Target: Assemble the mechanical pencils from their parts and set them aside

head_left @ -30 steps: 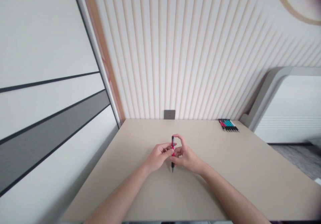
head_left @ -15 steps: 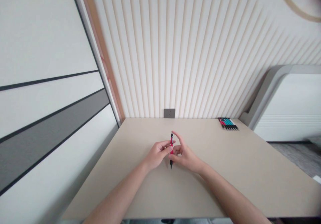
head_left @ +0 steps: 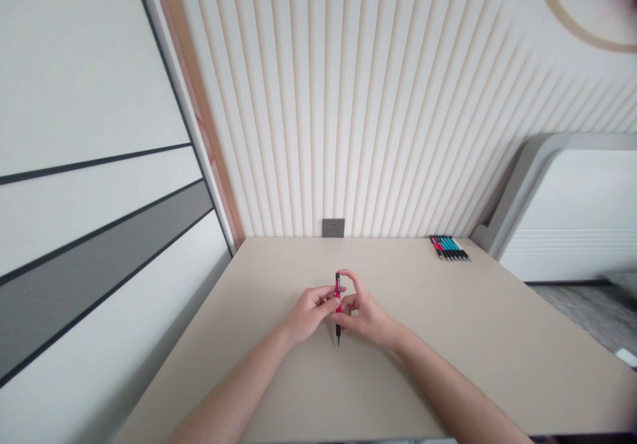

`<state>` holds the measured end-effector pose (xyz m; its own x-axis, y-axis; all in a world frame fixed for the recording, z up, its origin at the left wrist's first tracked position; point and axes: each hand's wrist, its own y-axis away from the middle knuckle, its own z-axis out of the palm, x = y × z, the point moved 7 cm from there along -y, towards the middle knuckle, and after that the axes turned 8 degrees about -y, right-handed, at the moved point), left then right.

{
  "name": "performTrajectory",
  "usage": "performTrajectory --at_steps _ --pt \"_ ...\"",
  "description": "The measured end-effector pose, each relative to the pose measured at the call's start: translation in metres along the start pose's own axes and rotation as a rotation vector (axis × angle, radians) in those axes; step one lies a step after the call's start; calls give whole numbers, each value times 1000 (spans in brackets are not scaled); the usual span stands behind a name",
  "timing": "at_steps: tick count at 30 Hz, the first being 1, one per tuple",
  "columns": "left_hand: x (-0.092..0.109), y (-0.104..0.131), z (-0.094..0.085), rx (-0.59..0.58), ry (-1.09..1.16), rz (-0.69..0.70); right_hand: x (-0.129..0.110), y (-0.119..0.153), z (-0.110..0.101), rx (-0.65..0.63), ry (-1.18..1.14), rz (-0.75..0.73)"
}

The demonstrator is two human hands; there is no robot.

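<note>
A red and black click pen (head_left: 338,330) is held lengthwise between my two hands over the tabletop, its pointed tip towards me. My left hand (head_left: 312,308) pinches the red middle of the barrel between thumb and fingers. From the other side, my right hand (head_left: 365,311) grips the pen, with its thumb on the lower barrel. The right index finger is bent over and rests on the pen's far end. Its other fingers are curled, partly hidden behind the thumb.
On the beige table (head_left: 239,391), a row of several red, teal and black pens (head_left: 450,248) lies at the back right. A dark wall socket (head_left: 333,227) sits just above the table's back edge. A white cabinet (head_left: 99,245) stands at the left.
The right index finger has bent further down onto the pen's far end, and more of the thin tip shows. Both hands sit slightly lower in view.
</note>
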<state>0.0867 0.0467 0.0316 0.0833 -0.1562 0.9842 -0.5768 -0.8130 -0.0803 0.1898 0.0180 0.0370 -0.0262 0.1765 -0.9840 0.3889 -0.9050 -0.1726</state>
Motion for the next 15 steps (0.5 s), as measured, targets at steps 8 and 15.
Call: performTrajectory --at_steps 8,15 --pt "1 -4 -22 247 45 31 0 -2 -5 118 263 -108" --pt "-5 -4 -31 340 39 8 -9 0 -14 240 439 -107"
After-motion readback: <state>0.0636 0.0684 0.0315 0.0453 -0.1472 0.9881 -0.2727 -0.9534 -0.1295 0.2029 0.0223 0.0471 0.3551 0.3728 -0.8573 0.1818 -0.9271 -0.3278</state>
